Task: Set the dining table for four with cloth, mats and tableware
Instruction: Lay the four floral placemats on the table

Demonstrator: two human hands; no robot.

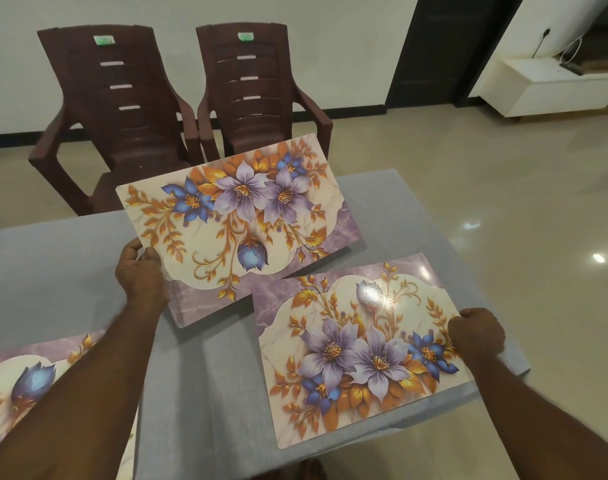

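A grey cloth (pixel 53 271) covers the dining table. My left hand (pixel 141 271) grips the near-left edge of a floral mat (pixel 233 223), which is tilted up over the far side of the table. My right hand (pixel 477 332) holds the right edge of a second floral mat (pixel 358 351) lying flat at the near right, its right corner reaching the table's edge. A third floral mat (pixel 28 379) lies at the near left, partly hidden by my left forearm.
Two dark brown plastic armchairs (pixel 122 109) (pixel 257 95) stand side by side beyond the table's far edge. To the right is glossy tiled floor (pixel 503 202), with a dark door (pixel 444 46) and a white low cabinet (pixel 552 88) at the back right.
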